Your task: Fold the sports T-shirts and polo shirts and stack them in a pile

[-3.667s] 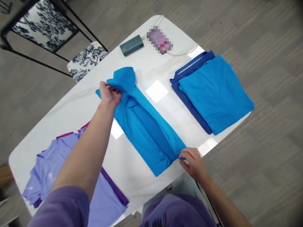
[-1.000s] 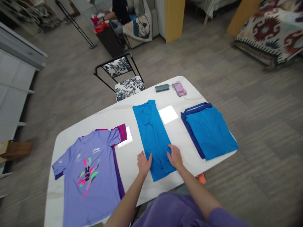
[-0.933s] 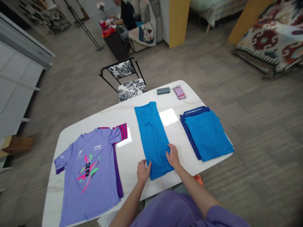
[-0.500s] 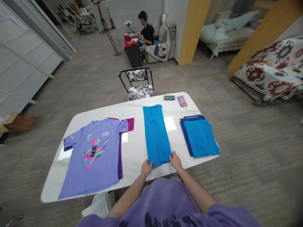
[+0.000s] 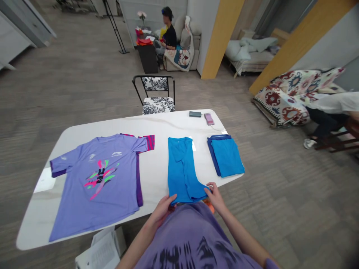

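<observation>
A bright blue shirt (image 5: 181, 168), folded lengthwise into a strip, lies on the white table (image 5: 157, 172) in front of me. My left hand (image 5: 165, 206) pinches its near left corner at the table's edge. With thumb and fingers, my right hand (image 5: 214, 195) grips the near right corner, which is pulled out to the side. To the left a purple T-shirt (image 5: 103, 183) with a colourful print is spread flat over another, darker garment with a pink-striped sleeve (image 5: 150, 142). On the right rests a stack of folded blue garments (image 5: 227, 157).
A dark grey case (image 5: 195, 114) and a phone (image 5: 209, 118) with a cable lie at the far right of the table. A patterned chair (image 5: 158, 95) stands behind it. Another person (image 5: 169, 37) sits farther back; someone else (image 5: 333, 104) is partly visible at right.
The blue shirt has slid toward me, its near end now at the table's edge. My right hand has drawn its corner outward to the right. My view has shifted right.
</observation>
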The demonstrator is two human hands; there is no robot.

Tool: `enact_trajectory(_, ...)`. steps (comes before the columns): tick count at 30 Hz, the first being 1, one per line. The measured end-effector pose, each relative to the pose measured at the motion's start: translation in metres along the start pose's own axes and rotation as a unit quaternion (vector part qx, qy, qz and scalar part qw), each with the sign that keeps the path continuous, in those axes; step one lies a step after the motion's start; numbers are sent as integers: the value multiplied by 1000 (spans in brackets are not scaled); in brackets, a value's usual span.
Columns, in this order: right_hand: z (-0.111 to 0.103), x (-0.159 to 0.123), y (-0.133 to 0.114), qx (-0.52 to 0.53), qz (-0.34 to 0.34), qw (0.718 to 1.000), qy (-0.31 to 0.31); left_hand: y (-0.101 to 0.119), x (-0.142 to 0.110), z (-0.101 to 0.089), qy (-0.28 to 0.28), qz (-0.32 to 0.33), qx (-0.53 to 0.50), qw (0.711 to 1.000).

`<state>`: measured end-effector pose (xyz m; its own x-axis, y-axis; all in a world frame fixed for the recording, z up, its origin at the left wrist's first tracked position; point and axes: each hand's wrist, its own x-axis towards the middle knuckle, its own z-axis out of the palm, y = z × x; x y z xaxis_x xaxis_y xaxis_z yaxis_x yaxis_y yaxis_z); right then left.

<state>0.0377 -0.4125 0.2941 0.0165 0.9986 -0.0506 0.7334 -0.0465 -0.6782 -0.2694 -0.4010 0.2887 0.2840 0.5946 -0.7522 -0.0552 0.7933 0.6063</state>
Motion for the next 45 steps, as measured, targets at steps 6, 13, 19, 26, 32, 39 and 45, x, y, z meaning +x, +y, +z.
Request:
enact_trajectory(6, -10, 174, 12, 302, 152, 941, 13, 146, 90, -12, 34, 33, -148, 988)
enact_trajectory(13, 35, 376, 54, 160, 173, 972, -2, 247, 282, -37, 202, 102, 106, 968)
enact_trajectory(19, 98, 351, 111, -30, 249, 957, -146, 157, 337, -42, 294, -6, 337, 895)
enact_trajectory(26, 111, 270, 124, -161, 235, 914, -288, 69, 297, -38, 244, -113, 457, 848)
enact_trajectory(32, 81, 215, 114, -201, 209, 887, -360, 33, 235, -31, 186, -169, 471, 845)
enact_trajectory(39, 97, 323, 128, -195, 203, 914, -292, 106, 314, -82, 271, -91, 429, 857)
enact_trajectory(45, 126, 386, 123, -145, 206, 915, -315, 146, 378, -90, 233, -85, 397, 884)
